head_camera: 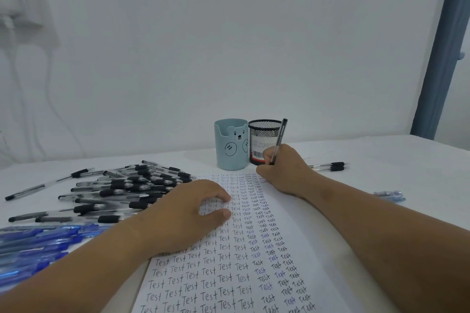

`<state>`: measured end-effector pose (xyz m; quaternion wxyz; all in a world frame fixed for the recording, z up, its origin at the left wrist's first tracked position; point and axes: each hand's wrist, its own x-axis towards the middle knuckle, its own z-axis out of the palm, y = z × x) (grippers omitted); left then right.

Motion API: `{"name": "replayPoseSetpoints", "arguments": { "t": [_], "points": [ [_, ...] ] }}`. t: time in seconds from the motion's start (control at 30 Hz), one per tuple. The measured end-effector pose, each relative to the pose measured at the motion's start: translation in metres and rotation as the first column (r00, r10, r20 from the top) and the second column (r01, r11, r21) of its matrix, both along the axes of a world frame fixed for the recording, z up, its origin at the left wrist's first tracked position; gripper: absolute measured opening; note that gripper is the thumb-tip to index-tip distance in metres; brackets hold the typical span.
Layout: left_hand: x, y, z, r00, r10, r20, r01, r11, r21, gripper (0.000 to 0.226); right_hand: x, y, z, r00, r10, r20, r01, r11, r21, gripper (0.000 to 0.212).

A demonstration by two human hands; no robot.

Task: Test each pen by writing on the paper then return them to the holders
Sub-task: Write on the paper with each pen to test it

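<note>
One black pen [279, 141] upright in right-hand grip [281, 164], fingers clamped around it, tip seemingly on paper [300, 236].

A plain white wall [229, 46] rises behind the white bench [381, 155]. At far right hangs a grey-blue curtain [437, 58]. A blurred white fixture [23, 12] with trailing cords sits upper left. Light is soft, even.
</note>
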<state>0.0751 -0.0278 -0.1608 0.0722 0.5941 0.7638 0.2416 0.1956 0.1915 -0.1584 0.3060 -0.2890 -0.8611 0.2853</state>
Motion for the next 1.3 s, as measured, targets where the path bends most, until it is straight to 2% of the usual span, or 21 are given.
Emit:
{"name": "replayPoseSetpoints", "arguments": {
  "t": [0.13, 0.23, 0.33, 0.4, 0.5, 0.53, 0.6, 0.7, 0.73, 0.8, 0.97, 1.1, 1.2, 1.3],
  "points": [
    [0.000, 0.000, -0.001, 1.000, -0.002, 0.001, 0.002, 1.000, 0.001, 0.031, -0.001, 0.000, -0.001, 0.999, -0.027, -0.021, 0.028, 0.999, 0.026, 0.030],
    [-0.001, 0.000, -0.001, 1.000, -0.002, -0.001, 0.002, 1.000, 0.004, 0.031, 0.001, -0.002, 0.000, 0.984, -0.054, -0.168, 0.059, 0.998, 0.022, 0.041],
    [-0.001, 0.002, 0.000, 1.000, -0.002, -0.002, 0.002, 1.000, 0.004, 0.032, 0.005, -0.007, 0.003, 0.950, 0.057, -0.307, -0.043, 0.998, 0.052, 0.061],
    [-0.001, 0.002, -0.001, 1.000, -0.004, 0.007, 0.004, 1.000, 0.007, 0.032, 0.008, -0.011, 0.009, 0.945, 0.107, -0.309, -0.073, 0.990, 0.121, 0.062],
    [-0.003, 0.001, -0.002, 1.000, -0.008, 0.026, 0.007, 1.000, 0.013, 0.032, 0.008, -0.021, 0.019, 0.951, 0.154, -0.267, -0.093, 0.969, 0.227, 0.041],
    [-0.003, 0.001, -0.002, 1.000, -0.009, 0.026, 0.008, 1.000, 0.015, 0.032, 0.008, -0.024, 0.020, 0.953, 0.176, -0.246, -0.116, 0.964, 0.241, 0.037],
    [-0.004, 0.002, -0.003, 1.000, -0.010, 0.026, 0.009, 1.000, 0.020, 0.032, 0.007, -0.025, 0.019, 0.958, 0.205, -0.200, -0.149, 0.953, 0.263, 0.041],
    [-0.005, 0.002, -0.005, 0.999, -0.012, 0.032, 0.012, 1.000, 0.027, 0.033, 0.006, -0.021, 0.015, 0.960, 0.211, -0.186, -0.134, 0.925, 0.356, 0.018],
    [-0.006, 0.002, -0.005, 0.999, -0.011, 0.033, 0.010, 1.000, 0.028, 0.033, 0.006, -0.019, 0.014, 0.955, 0.219, -0.201, -0.135, 0.923, 0.360, 0.017],
    [-0.006, 0.002, -0.006, 0.999, -0.012, 0.029, 0.012, 0.999, 0.031, 0.032, 0.007, -0.015, 0.012, 0.956, 0.214, -0.199, -0.131, 0.924, 0.360, 0.021],
    [-0.006, 0.002, -0.007, 1.000, -0.019, -0.004, 0.019, 0.999, 0.036, 0.033, 0.010, -0.013, 0.011, 0.976, 0.200, -0.082, -0.160, 0.922, 0.352, 0.024],
    [-0.005, 0.002, -0.007, 1.000, -0.020, -0.023, 0.021, 0.999, 0.035, 0.033, 0.022, -0.001, 0.024, 0.987, 0.159, -0.033, -0.149, 0.969, 0.196, 0.010],
    [-0.003, 0.002, -0.007, 0.999, -0.020, -0.030, 0.021, 0.999, 0.037, 0.029, 0.043, 0.019, 0.031, 0.990, 0.023, 0.136, -0.052, 0.975, 0.216, 0.011],
    [-0.002, 0.003, -0.006, 1.000, -0.015, -0.026, 0.016, 0.999, 0.035, 0.028, 0.066, 0.035, 0.035, 0.932, -0.068, 0.356, -0.014, 0.975, 0.224, 0.013]
  ]
}}
